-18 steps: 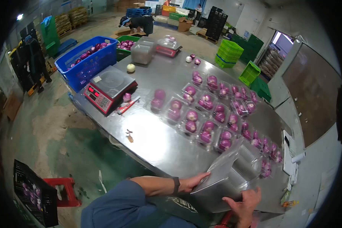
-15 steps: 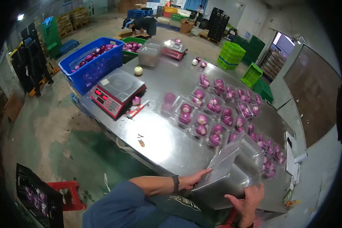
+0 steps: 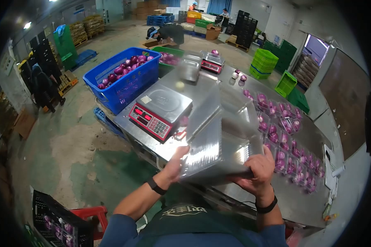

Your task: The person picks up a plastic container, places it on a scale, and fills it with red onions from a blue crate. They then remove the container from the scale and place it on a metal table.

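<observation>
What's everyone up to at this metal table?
A person's left hand and right hand hold a big stack of clear plastic trays between them, at the near edge of the metal table. On the table to the right, purple onions sit in clear packs. Over to the left is a scale with its red display lit, and beside it a blue basket holds more onions.

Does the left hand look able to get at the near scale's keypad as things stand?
Probably not without letting go: the left hand is holding one side of the clear container stack. The keypad itself looks uncovered and nearby, so a freed hand could likely get there.
</observation>
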Tool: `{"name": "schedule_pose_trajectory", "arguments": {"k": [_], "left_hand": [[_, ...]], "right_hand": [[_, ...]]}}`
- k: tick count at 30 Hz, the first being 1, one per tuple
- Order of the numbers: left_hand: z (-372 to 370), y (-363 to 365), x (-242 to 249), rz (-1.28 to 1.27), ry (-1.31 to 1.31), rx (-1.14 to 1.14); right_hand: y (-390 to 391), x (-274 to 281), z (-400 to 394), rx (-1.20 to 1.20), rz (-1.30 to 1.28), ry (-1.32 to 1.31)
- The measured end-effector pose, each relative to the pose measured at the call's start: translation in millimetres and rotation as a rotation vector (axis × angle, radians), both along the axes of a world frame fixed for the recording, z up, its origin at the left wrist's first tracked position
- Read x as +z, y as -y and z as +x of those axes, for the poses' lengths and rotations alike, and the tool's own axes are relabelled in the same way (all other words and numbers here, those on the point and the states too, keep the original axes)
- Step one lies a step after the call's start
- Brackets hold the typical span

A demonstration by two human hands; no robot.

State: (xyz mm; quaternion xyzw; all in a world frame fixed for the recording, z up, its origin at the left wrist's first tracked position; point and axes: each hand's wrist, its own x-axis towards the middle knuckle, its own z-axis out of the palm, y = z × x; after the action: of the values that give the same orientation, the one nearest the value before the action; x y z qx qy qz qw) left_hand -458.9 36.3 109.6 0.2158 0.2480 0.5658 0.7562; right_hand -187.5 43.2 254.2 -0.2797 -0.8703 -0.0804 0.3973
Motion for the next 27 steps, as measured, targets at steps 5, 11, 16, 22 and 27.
{"name": "schedule_pose_trajectory", "arguments": {"k": [5, 11, 16, 22, 27], "left_hand": [[-59, -16, 39, 0.087, -0.104, 0.147], [-109, -85, 52, 0.141, -0.231, 0.216], [-131, -191, 56, 0.053, -0.287, 0.148], [-131, -329, 76, 0.043, -0.310, -0.013], [-121, -438, 39, 0.114, -0.337, -0.113]], "right_hand": [[-50, 10, -53, 0.097, 0.009, -0.101], [-113, 13, -88, 0.083, 0.030, -0.156], [-176, 15, -108, -0.055, 0.108, -0.159], [-261, 16, -126, -0.307, 0.078, -0.159], [-330, 11, -132, -0.395, 0.120, -0.120]]}}
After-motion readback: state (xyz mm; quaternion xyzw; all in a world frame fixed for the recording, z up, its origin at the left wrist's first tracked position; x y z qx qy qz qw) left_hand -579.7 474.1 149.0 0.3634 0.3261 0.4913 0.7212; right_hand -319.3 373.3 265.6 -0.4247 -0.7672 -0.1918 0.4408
